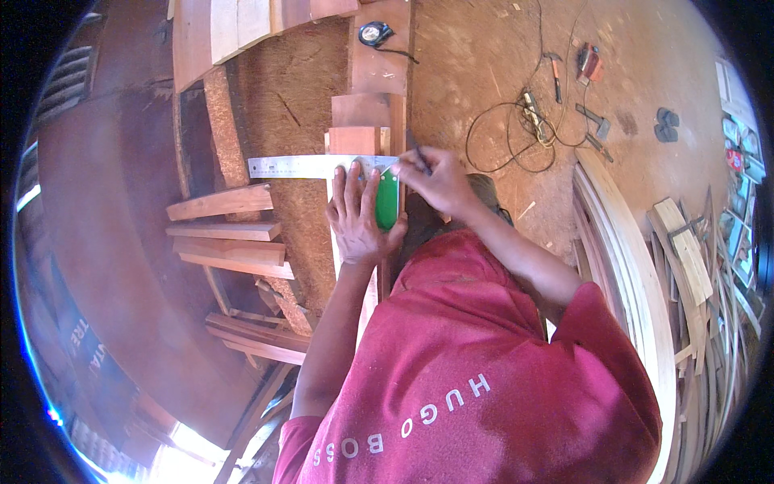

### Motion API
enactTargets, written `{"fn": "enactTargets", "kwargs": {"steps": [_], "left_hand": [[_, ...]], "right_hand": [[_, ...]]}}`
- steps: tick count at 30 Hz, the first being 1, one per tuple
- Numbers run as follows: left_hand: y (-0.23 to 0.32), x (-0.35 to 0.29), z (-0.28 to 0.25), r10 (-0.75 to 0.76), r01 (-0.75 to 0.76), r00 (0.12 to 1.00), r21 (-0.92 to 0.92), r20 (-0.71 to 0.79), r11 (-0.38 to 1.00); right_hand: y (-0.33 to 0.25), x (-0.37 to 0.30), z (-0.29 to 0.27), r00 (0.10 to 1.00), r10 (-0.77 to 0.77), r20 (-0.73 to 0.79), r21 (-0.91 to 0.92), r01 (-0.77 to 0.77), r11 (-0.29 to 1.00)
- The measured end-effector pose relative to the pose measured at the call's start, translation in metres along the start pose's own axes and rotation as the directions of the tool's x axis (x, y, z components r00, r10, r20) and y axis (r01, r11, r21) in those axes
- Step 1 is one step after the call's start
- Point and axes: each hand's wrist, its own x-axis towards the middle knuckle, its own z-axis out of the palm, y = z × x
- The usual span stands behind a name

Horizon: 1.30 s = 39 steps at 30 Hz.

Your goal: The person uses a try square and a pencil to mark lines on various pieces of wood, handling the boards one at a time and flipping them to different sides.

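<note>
**Steel square lies across the wood, and the marking seems to be in the middle**

The square stands ready on the stacked boards (367, 111): its steel blade (294, 168) crosses them from the left, and its green handle (388, 208) lies at the right end of the blade. The left hand (359, 234) holds it from above, with the fingers spread over the blade and beside the handle, and the thumb on the handle's other side. The right hand (442, 184) is at the blade's right end, its fingers pinching a thin dark tool (421, 155) (probably a pencil, but I cannot be sure).

As I judge, the placing of the square is done, and the drawing of a line is the step in hand. No finished line is visible to me, because the hands and the blade cover this place. What is left, I suppose, is to complete the mark and to lift the square away; any cutting would come after it.

Further up the boards rests a tape measure (374, 34), touched by neither hand. On the ground to the right, a hammer (556, 79) lies near a looped cable (476, 145), both well apart from the work.
</note>
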Motion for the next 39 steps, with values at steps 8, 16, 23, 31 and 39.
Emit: {"fn": "enactTargets", "kwargs": {"steps": [8,16,23,31,39], "left_hand": [[0.0,0.0,-0.005,-0.038,0.037,0.998,0.017,0.051,0.999],[0.0,0.0,-0.004,-0.028,0.027,0.999,0.029,0.02,0.999],[-0.001,-0.002,-0.007,-0.025,0.023,0.999,0.04,0.034,0.999],[0.001,-0.001,-0.008,-0.013,0.012,1.0,0.021,0.014,1.0],[0.002,0.0,-0.009,-0.04,0.039,0.999,0.022,0.035,0.999]], "right_hand": [[-0.063,0.045,-0.017,0.918,-0.36,-0.164,-0.258,0.312,0.914],[-0.096,0.063,0.021,0.889,-0.367,0.274,-0.504,0.458,0.733],[-0.104,0.068,0.033,0.851,-0.423,0.311,-0.624,0.518,0.585],[-0.105,0.049,0.004,0.875,-0.401,0.271,-0.6,0.479,0.641],[-0.118,0.057,0.005,0.902,-0.318,0.29,-0.643,0.43,0.634]]}}
